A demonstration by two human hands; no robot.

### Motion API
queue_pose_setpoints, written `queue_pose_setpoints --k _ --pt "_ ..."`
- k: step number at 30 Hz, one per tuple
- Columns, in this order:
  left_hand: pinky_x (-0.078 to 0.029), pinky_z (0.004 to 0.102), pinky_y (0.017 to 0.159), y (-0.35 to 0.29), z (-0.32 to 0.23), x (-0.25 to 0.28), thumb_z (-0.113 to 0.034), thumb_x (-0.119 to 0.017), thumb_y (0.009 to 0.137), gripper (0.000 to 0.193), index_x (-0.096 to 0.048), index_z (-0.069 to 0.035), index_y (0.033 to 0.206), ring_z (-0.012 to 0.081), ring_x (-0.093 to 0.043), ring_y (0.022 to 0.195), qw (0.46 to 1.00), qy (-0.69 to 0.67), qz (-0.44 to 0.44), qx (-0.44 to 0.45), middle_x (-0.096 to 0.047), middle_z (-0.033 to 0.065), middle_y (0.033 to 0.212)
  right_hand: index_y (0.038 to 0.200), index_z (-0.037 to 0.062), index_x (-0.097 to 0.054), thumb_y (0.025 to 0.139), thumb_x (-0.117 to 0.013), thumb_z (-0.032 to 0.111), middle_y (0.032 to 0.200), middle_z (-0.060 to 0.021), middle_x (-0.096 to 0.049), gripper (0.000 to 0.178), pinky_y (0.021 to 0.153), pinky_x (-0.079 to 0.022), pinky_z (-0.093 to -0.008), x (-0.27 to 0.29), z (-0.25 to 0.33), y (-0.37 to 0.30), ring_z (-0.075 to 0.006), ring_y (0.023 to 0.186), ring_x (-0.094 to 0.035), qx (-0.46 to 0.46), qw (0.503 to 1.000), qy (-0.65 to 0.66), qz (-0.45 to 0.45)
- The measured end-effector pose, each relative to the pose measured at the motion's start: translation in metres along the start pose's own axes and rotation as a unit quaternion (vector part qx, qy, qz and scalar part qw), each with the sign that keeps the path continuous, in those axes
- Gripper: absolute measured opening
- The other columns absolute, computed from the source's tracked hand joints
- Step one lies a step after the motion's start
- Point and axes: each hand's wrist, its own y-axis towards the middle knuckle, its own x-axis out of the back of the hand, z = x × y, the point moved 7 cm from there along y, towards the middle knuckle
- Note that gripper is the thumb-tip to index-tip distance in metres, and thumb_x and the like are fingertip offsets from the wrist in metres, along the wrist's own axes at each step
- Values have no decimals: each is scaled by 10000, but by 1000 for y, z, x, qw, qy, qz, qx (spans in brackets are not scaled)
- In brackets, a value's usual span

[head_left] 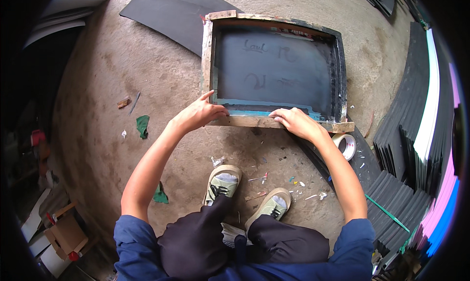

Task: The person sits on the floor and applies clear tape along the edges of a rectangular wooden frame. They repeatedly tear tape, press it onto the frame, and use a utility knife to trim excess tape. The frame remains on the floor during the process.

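Hands (198,115) (296,123) on frame (274,122) near edge, bare floor (98,114) leftward

Screen frame (274,68) lies on floor (98,109) before the feet; tape roll (346,145) right of it, sheet stacks (416,134) farther right.

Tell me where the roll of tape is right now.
In the head view the roll of tape lies on the floor, right of the right hand, just below the wooden frame's near right corner.

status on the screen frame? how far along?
Done: the wooden-framed dark mesh screen lies flat on the concrete floor. In hand: left hand and right hand press its near wooden rail. Left: the stacked dark foam sheets and white tape roll lie untouched; print progress can't be judged.
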Motion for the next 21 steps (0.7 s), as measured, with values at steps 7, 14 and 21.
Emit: queue_pose_setpoints --k 7,14,21 --pt "-128 474 1121 -7 -3 0 -273 -642 794 611 -352 -203 1327 190 -611 983 1000 -10 -15 17 -669 24 972 1180 50 -522 820 -596 212 1063 -188 -598 401 907 -434 -418 -27 23 13 -354 1081 -526 85 993 -69 -47" --pt "-94 496 1122 -11 -5 -12 -196 -756 664 986 -132 -250 1426 189 -607 1004 993 109 13 34 -661 32 1013 1139 -10 -505 719 -691 128 987 -188 -625 480 948 -431 -404 -26 22 1 -356 1080 -532 97 979 -162 -79" --pt "-185 465 1081 -17 -7 -12 -173 -750 681 1008 -87 -222 1439 165 -629 921 989 127 -74 -4 -667 23 898 1209 -34 -440 647 -737 83 983 -136 -633 647 1018 -374 -380 27 -72 -88 -288 1048 -561 -40 947 -298 -111"
